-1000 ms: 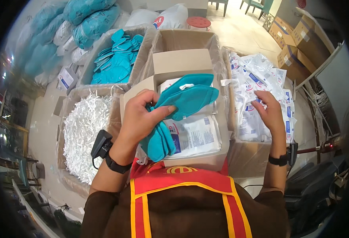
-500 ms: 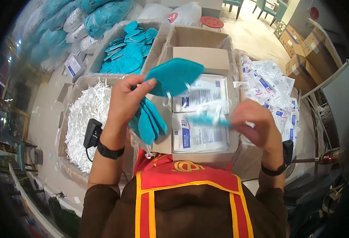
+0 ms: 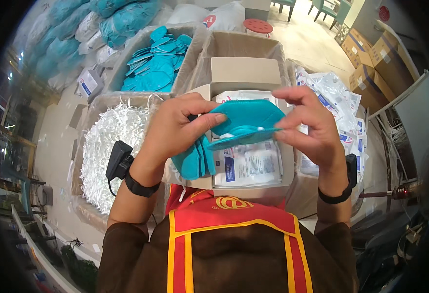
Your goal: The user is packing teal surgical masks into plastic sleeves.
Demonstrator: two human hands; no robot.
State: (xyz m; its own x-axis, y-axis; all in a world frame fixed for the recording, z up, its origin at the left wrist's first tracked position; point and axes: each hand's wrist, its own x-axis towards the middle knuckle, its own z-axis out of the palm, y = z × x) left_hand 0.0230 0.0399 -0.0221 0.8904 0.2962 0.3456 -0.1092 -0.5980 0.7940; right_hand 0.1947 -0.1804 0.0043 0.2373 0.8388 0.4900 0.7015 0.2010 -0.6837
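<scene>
Nearest, a red, yellow-edged apron [image 3: 234,222] lies just on the near side of the open carton [image 3: 246,70], the lower body cut off by the frame. Above the carton's left part, the left hand [image 3: 181,122] pinches a teal mask [image 3: 251,113] with its thumb on top, the other fingers mostly hidden behind. Below that hand, by the carton's near left corner, hang several folded masks [image 3: 190,158]; what grips them is covered by the palm. Above the carton's right part, the right hand [image 3: 309,124] pinches the tip of a teal lower panel [image 3: 241,140] between thumb and a finger, its index finger spread away; whether that panel belongs to the same mask or a second one cannot be told. The white packets [image 3: 247,163] inside the carton are partly covered by all this. Left of the carton is a heap of white strips [image 3: 109,146]; right of it, loose packets [image 3: 353,141], half blocked by the right hand. Beyond its left side, more teal masks [image 3: 158,63] fill a lined box; farther back, plastic bags [image 3: 129,22] blur together.
</scene>
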